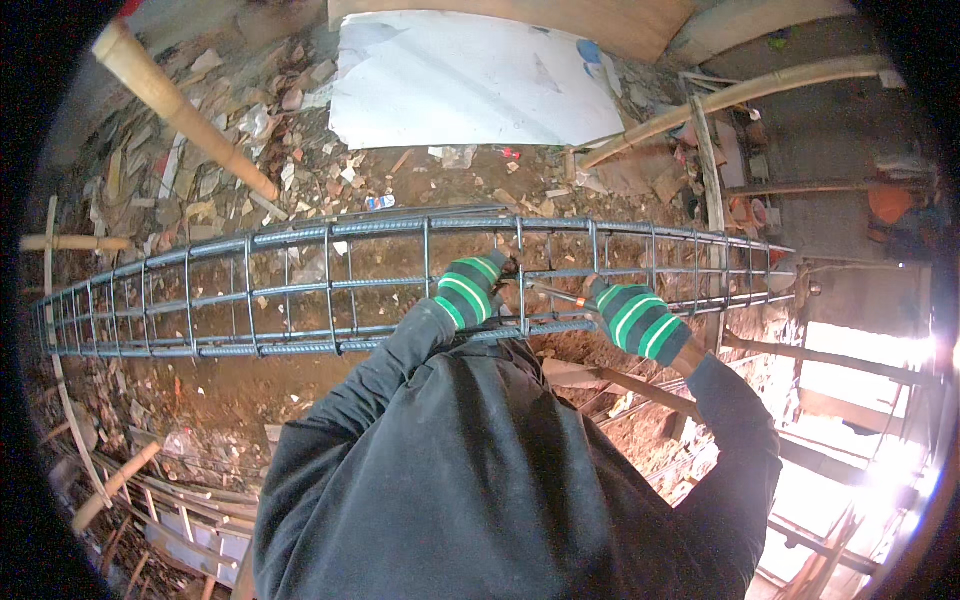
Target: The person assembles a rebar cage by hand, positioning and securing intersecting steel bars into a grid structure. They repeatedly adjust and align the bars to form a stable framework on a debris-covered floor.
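A long rebar cage (290, 287) of ribbed bars and square stirrups runs across in front of me from left to right. My left hand (470, 290), in a green, black and white striped fingerless glove, is closed beside a stirrup near the middle; its fingertips are partly hidden. My right hand (632, 318), gloved alike, is wrapped round a slim metal hand tool (556, 293) with an orange part near the grip. The tool points left toward that same stirrup. What its tip touches is too small to tell.
Bamboo poles (185, 110) and a wooden post (708, 170) stand around the cage. Beyond it a large white sheet (470, 85) lies on ground strewn with rubble (250, 180). Wooden strips (190, 510) are piled at lower left. Bright light enters at right.
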A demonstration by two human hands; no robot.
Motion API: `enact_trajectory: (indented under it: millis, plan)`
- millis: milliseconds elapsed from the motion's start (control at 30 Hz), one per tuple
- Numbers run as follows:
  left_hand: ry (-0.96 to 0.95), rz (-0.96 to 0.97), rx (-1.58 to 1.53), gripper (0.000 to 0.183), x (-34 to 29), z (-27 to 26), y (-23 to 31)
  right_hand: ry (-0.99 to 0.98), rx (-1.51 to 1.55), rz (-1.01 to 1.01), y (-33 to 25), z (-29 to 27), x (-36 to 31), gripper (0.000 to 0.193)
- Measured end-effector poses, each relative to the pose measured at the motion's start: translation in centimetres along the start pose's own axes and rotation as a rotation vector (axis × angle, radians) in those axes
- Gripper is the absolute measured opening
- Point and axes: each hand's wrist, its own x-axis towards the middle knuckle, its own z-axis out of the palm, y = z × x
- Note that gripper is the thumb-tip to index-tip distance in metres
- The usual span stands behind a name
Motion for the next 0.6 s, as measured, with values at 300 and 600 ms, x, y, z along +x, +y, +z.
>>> enact_trajectory:
  millis: [300, 600]
  plan:
    - [0.076, 0.046, -0.148, 0.056, 0.4, -2.1, 2.0, -0.837, 0.614, 0.123, 4.9, -3.1, 4.5, 0.051]
    - [-0.031, -0.040, -0.015, 0.051, 0.2, -2.3, 2.2, 0.262, -0.374, -0.237, 2.4, -2.7, 1.1, 0.044]
